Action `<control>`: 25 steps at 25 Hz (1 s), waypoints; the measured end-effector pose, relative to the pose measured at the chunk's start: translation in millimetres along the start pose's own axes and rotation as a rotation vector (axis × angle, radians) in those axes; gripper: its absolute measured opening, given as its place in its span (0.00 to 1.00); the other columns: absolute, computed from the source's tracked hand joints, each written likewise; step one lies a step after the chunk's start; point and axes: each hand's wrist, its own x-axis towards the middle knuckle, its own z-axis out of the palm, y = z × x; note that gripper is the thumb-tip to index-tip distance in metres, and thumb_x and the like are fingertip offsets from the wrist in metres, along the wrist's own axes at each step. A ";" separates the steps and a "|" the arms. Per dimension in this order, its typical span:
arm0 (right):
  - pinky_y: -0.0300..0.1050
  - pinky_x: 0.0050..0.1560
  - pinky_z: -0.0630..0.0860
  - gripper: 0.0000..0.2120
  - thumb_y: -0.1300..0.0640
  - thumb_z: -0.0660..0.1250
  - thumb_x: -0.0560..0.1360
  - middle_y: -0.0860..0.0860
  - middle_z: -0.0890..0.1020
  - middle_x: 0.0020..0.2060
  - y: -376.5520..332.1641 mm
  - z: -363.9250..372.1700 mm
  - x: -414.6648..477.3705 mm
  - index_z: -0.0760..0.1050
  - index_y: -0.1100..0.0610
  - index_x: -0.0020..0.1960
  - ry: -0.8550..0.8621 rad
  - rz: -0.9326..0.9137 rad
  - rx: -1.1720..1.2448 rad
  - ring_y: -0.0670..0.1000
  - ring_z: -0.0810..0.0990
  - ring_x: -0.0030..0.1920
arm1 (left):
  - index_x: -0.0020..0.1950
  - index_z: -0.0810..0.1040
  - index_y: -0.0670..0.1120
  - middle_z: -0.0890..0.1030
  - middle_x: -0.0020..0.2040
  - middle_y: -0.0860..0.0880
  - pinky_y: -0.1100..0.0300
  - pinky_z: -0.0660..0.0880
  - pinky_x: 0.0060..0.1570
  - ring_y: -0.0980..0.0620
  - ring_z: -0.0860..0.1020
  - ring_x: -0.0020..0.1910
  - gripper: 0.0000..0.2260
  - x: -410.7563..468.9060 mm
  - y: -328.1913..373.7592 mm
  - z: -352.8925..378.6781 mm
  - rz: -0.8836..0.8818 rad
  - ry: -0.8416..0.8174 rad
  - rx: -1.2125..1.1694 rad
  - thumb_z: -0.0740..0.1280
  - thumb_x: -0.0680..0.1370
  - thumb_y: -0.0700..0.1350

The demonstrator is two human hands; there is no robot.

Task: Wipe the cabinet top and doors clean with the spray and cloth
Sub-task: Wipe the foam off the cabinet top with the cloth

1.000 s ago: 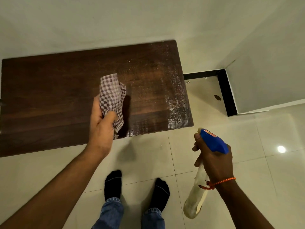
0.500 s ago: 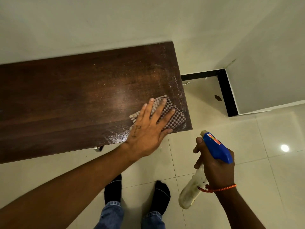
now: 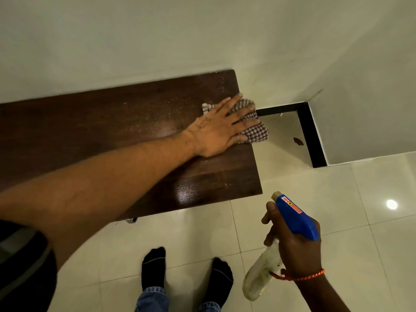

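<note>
Cloth (image 3: 258,136) at the cabinet top's (image 3: 112,122) right edge.
Your left grip (image 3: 216,131) presses it, fingers spread; your right grip (image 3: 295,251) curls round the spray bottle (image 3: 295,217).

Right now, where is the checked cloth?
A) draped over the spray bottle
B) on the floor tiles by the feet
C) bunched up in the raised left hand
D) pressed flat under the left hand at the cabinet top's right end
D: the left hand lies flat on the checked cloth at the cabinet top's right end, one corner overhanging the edge.
</note>
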 end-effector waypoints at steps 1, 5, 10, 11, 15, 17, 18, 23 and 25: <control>0.31 0.36 0.76 0.23 0.40 0.70 0.74 0.49 0.81 0.24 -2.3 2.3 2.8 0.80 0.61 0.38 -0.018 -0.007 0.008 0.51 0.79 0.22 | 0.84 0.49 0.57 0.47 0.85 0.49 0.47 0.33 0.78 0.39 0.39 0.82 0.27 9.8 -18.0 -6.7 -0.003 -0.001 0.009 0.44 0.85 0.62; 0.30 0.34 0.75 0.18 0.45 0.69 0.75 0.48 0.80 0.24 -13.7 13.9 15.2 0.80 0.60 0.39 -0.053 -0.040 0.006 0.50 0.79 0.22 | 0.84 0.53 0.57 0.52 0.85 0.50 0.47 0.40 0.80 0.40 0.46 0.83 0.27 41.3 -70.7 -26.5 -0.062 -0.021 -0.029 0.45 0.84 0.61; 0.32 0.35 0.76 0.16 0.48 0.67 0.77 0.51 0.81 0.26 -35.6 23.3 31.0 0.80 0.60 0.39 -0.045 -0.090 0.057 0.52 0.79 0.23 | 0.84 0.53 0.56 0.53 0.84 0.50 0.47 0.47 0.81 0.42 0.50 0.83 0.27 44.6 -86.5 -33.2 -0.003 -0.016 -0.013 0.46 0.85 0.60; 0.32 0.35 0.76 0.16 0.49 0.66 0.76 0.51 0.81 0.26 -38.8 24.3 32.1 0.80 0.60 0.38 -0.042 -0.098 0.060 0.52 0.79 0.23 | 0.84 0.53 0.55 0.53 0.84 0.50 0.47 0.48 0.82 0.42 0.50 0.83 0.27 37.9 -89.4 -32.7 0.008 -0.010 -0.018 0.47 0.85 0.59; 0.32 0.36 0.76 0.15 0.49 0.66 0.77 0.52 0.81 0.26 -41.9 23.9 28.0 0.80 0.59 0.38 -0.045 -0.117 0.039 0.50 0.79 0.23 | 0.84 0.56 0.51 0.56 0.84 0.47 0.45 0.53 0.81 0.40 0.55 0.82 0.25 -30.0 -128.8 -21.3 0.019 0.016 -0.043 0.49 0.86 0.56; 0.31 0.35 0.76 0.16 0.48 0.66 0.77 0.49 0.81 0.26 -40.0 25.4 23.9 0.80 0.60 0.39 -0.051 -0.104 0.051 0.50 0.79 0.23 | 0.84 0.56 0.50 0.55 0.84 0.47 0.43 0.54 0.80 0.42 0.55 0.82 0.25 -86.9 -159.0 -10.5 -0.022 0.033 -0.013 0.49 0.87 0.55; 0.30 0.34 0.75 0.17 0.48 0.66 0.77 0.48 0.81 0.26 -39.8 28.1 21.1 0.80 0.60 0.38 -0.051 -0.098 0.049 0.49 0.79 0.22 | 0.84 0.55 0.50 0.55 0.84 0.48 0.42 0.54 0.80 0.44 0.53 0.82 0.26 -118.7 -172.1 -6.3 -0.057 0.038 -0.004 0.49 0.86 0.56; 0.30 0.34 0.75 0.17 0.48 0.65 0.75 0.48 0.80 0.23 -38.3 35.5 12.8 0.79 0.61 0.38 -0.062 -0.081 0.062 0.48 0.78 0.22 | 0.83 0.56 0.46 0.56 0.83 0.44 0.38 0.55 0.79 0.39 0.54 0.82 0.27 -183.4 -173.0 9.2 -0.317 0.075 -0.043 0.49 0.86 0.56; 0.32 0.34 0.76 0.17 0.48 0.65 0.75 0.49 0.80 0.24 -38.8 35.6 11.8 0.79 0.61 0.38 -0.072 -0.074 0.075 0.49 0.78 0.22 | 0.83 0.56 0.46 0.57 0.83 0.43 0.39 0.54 0.79 0.37 0.54 0.81 0.27 -159.4 -150.0 11.5 -0.382 0.099 -0.064 0.48 0.86 0.57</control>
